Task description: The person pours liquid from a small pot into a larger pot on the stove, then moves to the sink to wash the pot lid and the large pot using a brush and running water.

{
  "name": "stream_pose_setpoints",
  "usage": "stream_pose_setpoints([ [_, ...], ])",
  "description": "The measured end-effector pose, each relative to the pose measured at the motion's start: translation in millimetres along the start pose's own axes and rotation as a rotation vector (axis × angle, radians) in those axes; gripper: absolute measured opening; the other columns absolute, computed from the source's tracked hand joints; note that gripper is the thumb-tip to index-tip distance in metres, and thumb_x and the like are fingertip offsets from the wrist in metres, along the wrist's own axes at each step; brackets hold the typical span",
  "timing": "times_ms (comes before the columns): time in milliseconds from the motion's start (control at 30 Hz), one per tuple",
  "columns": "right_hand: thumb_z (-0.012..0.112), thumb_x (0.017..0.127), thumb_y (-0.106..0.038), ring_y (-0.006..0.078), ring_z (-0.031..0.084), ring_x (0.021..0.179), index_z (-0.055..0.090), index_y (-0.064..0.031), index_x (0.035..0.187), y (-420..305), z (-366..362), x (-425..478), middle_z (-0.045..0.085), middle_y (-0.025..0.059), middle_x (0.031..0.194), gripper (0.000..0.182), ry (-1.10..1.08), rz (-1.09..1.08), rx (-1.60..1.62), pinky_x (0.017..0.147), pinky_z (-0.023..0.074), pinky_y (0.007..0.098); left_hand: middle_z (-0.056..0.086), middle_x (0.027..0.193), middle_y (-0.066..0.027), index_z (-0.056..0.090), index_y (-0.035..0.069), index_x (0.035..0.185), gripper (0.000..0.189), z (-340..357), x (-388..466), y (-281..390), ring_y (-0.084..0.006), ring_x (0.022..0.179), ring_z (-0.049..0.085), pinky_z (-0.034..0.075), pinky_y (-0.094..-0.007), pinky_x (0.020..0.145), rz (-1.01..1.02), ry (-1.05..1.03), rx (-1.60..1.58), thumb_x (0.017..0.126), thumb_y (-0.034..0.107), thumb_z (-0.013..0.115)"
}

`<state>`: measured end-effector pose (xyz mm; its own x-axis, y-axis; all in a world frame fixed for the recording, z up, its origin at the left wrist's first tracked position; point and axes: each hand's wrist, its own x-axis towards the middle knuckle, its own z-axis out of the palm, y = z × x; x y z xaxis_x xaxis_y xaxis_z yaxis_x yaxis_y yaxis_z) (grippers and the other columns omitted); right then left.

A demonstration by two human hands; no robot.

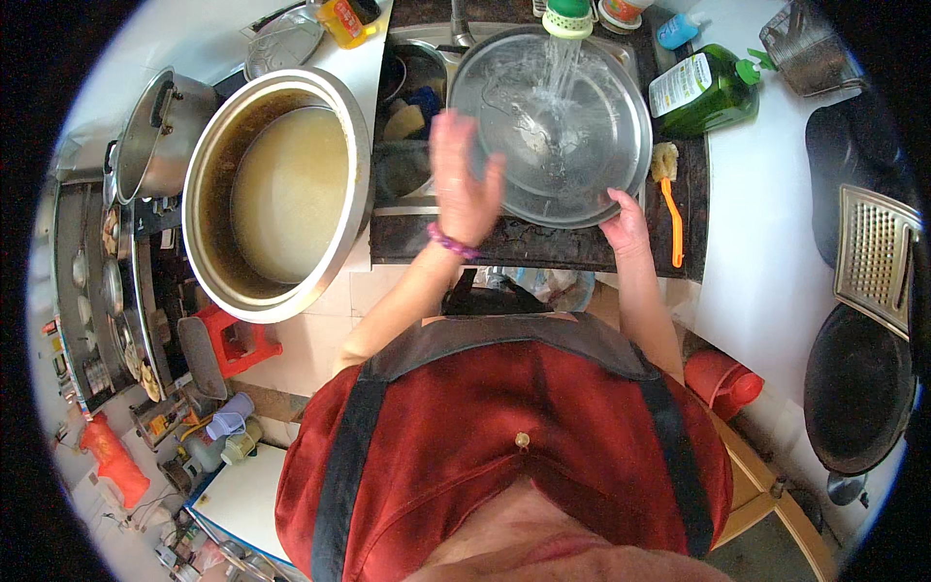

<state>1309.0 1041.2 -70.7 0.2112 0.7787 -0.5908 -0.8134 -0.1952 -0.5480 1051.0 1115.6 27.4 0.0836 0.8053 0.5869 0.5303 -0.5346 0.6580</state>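
Observation:
A wide round metal pan [502,167] lies over the sink, with water [564,69] running into it from a faucet with a green and white spout attachment [569,22]. My right hand [627,225] grips the pan's near right rim, thumb on top. Blurred by motion, my left hand [465,182] is at the pan's left edge with thumb and fingers apart. It holds nothing, and whether it touches the rim I cannot tell. A yellowish sponge [405,121] and a dark blue cloth-like item [425,104] lie in the left basin.
A large pot of cloudy liquid [294,196] stands left of the sink, beside another steel pot [156,138]. An orange-handled brush [672,211] and a green detergent bottle [704,91] are on the right. A metal grater [876,258] hangs farther right. A red stool [231,340] stands below left.

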Motion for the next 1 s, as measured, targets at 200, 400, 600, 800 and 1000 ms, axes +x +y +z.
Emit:
stream_pose_setpoints([
  [200, 0.054, 0.076, -0.003, 0.0224, 0.051, 0.100, 0.044, 0.0030, 0.116, -12, 35, -13, 0.053, 0.0098, 0.110, 0.041, -0.075, -0.309, -0.181, 0.088, 0.0413, 0.0368, 0.055, 0.106, -0.0092, 0.044, 0.000, 0.115, 0.034, 0, -23, -76, -0.0167, 0.090, 0.055, 0.044, -0.0300, 0.078, -1.073, -0.234, -1.027, 0.086, 0.015, 0.052],
  [400, 0.057, 0.076, -0.009, 0.0207, 0.052, 0.097, 0.049, 0.0001, 0.112, -55, 64, -21, 0.054, 0.0089, 0.108, 0.038, 0.026, -0.340, -0.430, 0.084, 0.0412, 0.0339, 0.058, 0.099, -0.0094, 0.047, 0.002, 0.104, 0.021, 30, -35, -98, -0.0197, 0.086, 0.058, 0.050, -0.0369, 0.077, -1.352, -0.354, -1.162, 0.086, 0.014, 0.050],
  [600, 0.060, 0.076, -0.013, 0.0195, 0.053, 0.095, 0.052, -0.0027, 0.110, -62, 14, -19, 0.056, 0.0061, 0.104, 0.036, 0.013, -0.150, -0.343, 0.083, 0.0415, 0.0343, 0.057, 0.106, -0.0130, 0.043, 0.001, 0.114, 0.034, 11, -32, -78, -0.0253, 0.094, 0.058, 0.049, -0.0421, 0.081, -1.490, -0.692, -1.315, 0.083, 0.012, 0.052],
  [800, 0.053, 0.084, -0.035, 0.0332, 0.052, 0.093, 0.051, 0.0023, 0.108, -68, 29, -49, 0.054, 0.0191, 0.103, 0.044, 0.429, -0.915, -1.593, 0.080, 0.0420, 0.0364, 0.050, 0.113, -0.0151, 0.032, 0.005, 0.122, 0.041, -9, -40, -65, -0.0288, 0.092, 0.058, 0.052, -0.0448, 0.075, -1.386, -0.538, -1.205, 0.083, 0.002, 0.044],
  [1000, 0.050, 0.085, -0.025, 0.0365, 0.054, 0.092, 0.050, -0.0030, 0.112, -63, -30, -62, 0.055, 0.0197, 0.105, 0.035, 0.695, -0.501, -2.112, 0.075, 0.0445, 0.0425, 0.051, 0.110, -0.0130, 0.034, 0.008, 0.119, 0.039, -9, -38, -63, -0.0280, 0.091, 0.058, 0.052, -0.0431, 0.073, -1.290, -0.353, -1.202, 0.083, 0.000, 0.045],
])
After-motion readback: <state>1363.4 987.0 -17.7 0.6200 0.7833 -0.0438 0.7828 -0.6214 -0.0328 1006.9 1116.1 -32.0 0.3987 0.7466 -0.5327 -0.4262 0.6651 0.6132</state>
